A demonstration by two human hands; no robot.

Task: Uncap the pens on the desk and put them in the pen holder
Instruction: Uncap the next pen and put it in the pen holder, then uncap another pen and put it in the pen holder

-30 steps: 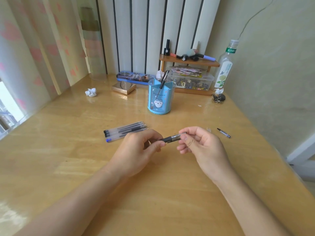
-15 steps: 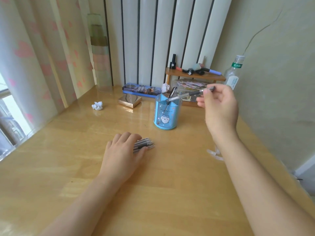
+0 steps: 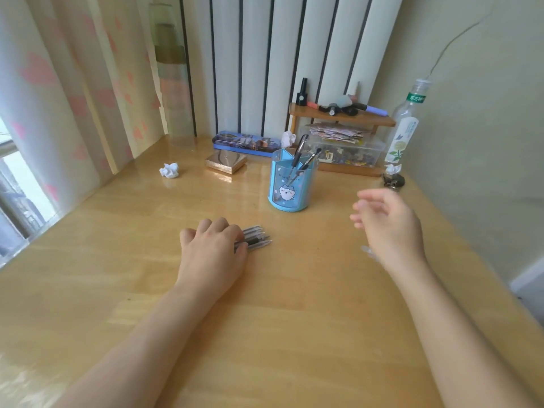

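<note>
A blue pen holder (image 3: 290,187) with a cartoon cat stands at the middle back of the wooden desk (image 3: 294,319). Two dark pens (image 3: 301,154) lean inside it. A bunch of clear capped pens (image 3: 257,238) lies on the desk in front of the holder. My left hand (image 3: 215,251) rests over the left end of the bunch with its fingers curled down on the pens. My right hand (image 3: 388,225) hovers, blurred, right of the holder with spread fingers and nothing in it. A clear pen cap (image 3: 368,250) lies just under its wrist.
A crumpled paper ball (image 3: 170,170), a gold box (image 3: 225,161) and a blue tin case (image 3: 244,142) sit at the back. A clear storage box (image 3: 343,150) under a small wooden shelf (image 3: 341,117), a bottle (image 3: 404,128) and black clips (image 3: 393,179) fill the back right corner.
My right hand carried the uncapped pen up to the holder, let it go inside, and has pulled back empty. My left hand moved onto the bunch of pens and curled its fingers.
</note>
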